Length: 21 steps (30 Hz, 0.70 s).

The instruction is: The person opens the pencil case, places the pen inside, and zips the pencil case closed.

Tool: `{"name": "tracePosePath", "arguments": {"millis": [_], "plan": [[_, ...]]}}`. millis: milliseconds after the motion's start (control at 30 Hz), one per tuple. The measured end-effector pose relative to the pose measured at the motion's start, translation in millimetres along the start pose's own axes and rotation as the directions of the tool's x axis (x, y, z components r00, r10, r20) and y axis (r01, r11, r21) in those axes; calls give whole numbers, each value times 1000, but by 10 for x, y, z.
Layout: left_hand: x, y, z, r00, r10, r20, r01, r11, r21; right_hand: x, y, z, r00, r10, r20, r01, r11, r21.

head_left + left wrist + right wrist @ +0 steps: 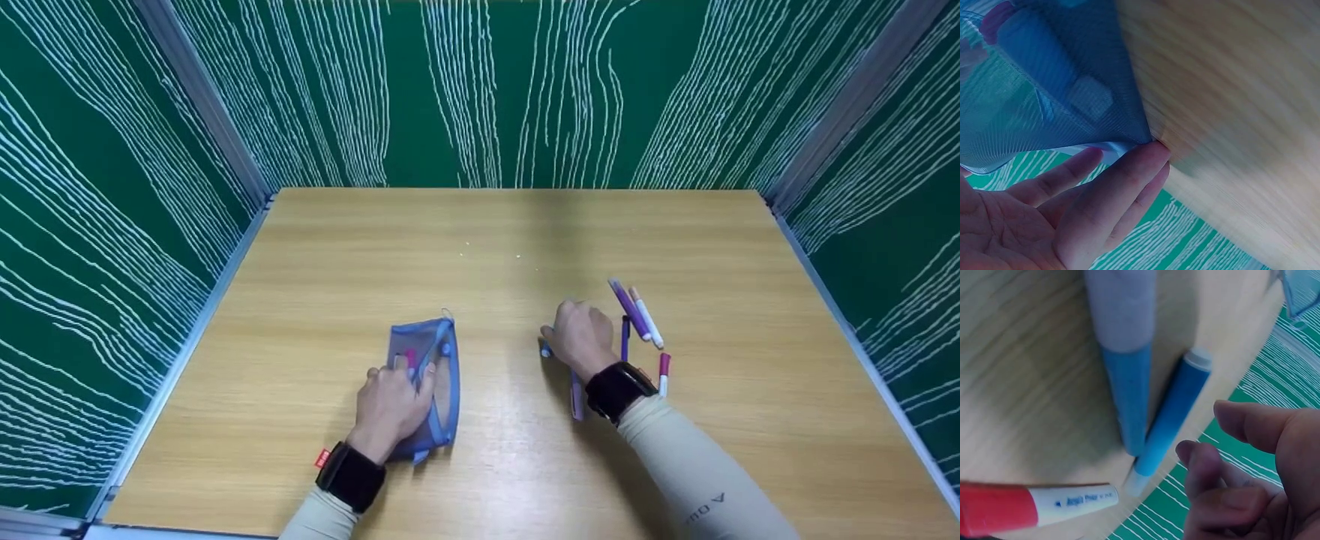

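Observation:
A blue mesh zip pouch [448,390] lies on the table with its long side gaping and a pink-capped marker [410,358] visible inside. My left hand [390,405] grips it from the near left side, thumb on top; the mesh runs down to the fingertips [1154,154] in the left wrist view. My right hand [583,336] hovers over loose markers to the right of the pouch. A blue marker [1171,416] lies just ahead of its parted thumb and bent fingers, with nothing between them. Beside that marker are a lilac-and-blue marker [1126,388] and a red-and-white marker [1039,506].
Right of my right hand lie a purple marker [628,307], a white marker [646,318], a dark blue pen [625,337] and a magenta-and-white marker [664,373]. Green patterned panels [510,90] wall the wooden table [360,255] on three sides.

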<state>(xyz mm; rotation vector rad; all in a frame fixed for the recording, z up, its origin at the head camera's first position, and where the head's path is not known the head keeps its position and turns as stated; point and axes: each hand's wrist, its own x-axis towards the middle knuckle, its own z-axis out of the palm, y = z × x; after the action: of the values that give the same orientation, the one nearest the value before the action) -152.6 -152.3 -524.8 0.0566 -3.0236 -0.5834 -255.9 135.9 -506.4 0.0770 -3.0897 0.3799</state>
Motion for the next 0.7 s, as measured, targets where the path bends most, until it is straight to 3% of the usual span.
{"name": "tracePosePath", "arguments": {"millis": [300,500,700], "plan": [[-8,-8,-1,1000,9,-11,-9,1000,-10,36,-49,101,1000,-14,-24,11,994,-113],[3,-20,8,999,28,-43,-29,999,-17,32,-56,118,999,-24,-35,20,994,-111],[1,-22,-2,999,21,-25,-21,1000,-14,48,-88,112,1000,3,16,-1,996,-93]]}}
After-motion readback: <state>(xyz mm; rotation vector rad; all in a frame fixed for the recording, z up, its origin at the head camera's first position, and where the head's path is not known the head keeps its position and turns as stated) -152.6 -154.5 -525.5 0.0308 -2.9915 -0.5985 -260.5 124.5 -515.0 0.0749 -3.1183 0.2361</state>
